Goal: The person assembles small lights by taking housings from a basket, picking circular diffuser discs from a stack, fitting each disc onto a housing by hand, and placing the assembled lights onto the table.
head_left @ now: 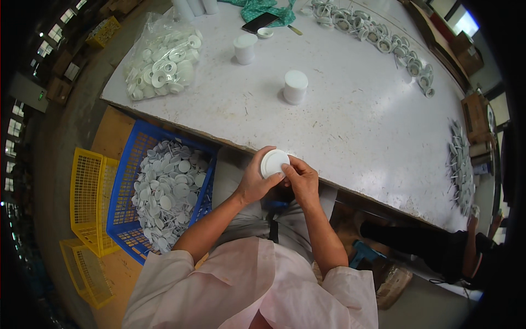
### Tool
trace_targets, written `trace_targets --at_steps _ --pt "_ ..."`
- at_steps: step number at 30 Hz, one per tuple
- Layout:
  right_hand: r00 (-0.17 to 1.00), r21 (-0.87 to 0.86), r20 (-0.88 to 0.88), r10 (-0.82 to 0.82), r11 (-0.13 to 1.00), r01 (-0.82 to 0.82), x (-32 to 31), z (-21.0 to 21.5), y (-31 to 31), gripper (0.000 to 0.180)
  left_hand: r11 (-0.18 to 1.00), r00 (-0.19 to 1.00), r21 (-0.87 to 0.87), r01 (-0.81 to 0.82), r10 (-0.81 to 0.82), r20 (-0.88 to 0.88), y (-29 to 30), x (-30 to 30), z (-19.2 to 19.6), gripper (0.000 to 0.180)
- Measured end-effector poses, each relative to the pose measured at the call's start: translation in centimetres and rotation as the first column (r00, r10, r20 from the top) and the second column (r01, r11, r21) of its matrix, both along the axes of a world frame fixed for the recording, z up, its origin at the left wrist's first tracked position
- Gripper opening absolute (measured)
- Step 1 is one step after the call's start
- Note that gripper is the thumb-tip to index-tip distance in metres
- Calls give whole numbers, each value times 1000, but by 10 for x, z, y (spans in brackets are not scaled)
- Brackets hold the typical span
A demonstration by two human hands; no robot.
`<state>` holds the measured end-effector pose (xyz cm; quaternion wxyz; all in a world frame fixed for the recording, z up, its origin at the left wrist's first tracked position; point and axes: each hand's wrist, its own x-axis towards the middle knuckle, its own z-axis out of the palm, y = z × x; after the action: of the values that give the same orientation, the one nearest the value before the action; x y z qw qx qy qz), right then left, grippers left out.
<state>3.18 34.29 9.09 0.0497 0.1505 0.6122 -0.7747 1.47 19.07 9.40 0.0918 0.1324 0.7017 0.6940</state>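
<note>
Both hands hold a white round disc with a raised rim (274, 163) at the table's near edge. The fingers of my left hand (255, 178) wrap round its left side, with the thumb along its lower edge. My right hand (302, 180) grips the right side, its thumb pressing on the face. What lies under the disc is hidden. Farther up the table stand two short stacks of white round pieces, a nearer stack (296, 88) and a farther stack (245, 50).
A clear bag of white rings (164, 66) lies at the table's left. Beside my left arm, a blue basket (121, 205) holds many white discs with wires. Yellow crates (87, 192) stand beyond it. Wired white parts (372, 33) line the far edge. Another person's dark sleeve (463, 252) shows at right.
</note>
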Motion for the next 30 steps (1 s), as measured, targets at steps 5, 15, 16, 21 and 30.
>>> trace_targets --at_steps 5,15,16,21,30 --pt "1000 27 -17 -7 1000 7 1 -3 -3 29 997 997 -40 -68 70 34 2 1 -3 55" --pt "999 -42 36 15 999 -14 -4 -14 5 22 996 996 -73 -53 58 63 7 1 -6 49" --pt "997 -54 60 57 997 -54 -5 -15 8 24 996 997 -78 -49 54 63 8 1 -7 48" --pt "987 -93 125 103 991 -91 -3 -13 12 25 996 998 -85 -23 28 48 12 0 -12 46" --pt "987 22 -161 27 999 -24 12 -42 -13 22 998 982 3 -61 60 179 -13 1 -32 37"
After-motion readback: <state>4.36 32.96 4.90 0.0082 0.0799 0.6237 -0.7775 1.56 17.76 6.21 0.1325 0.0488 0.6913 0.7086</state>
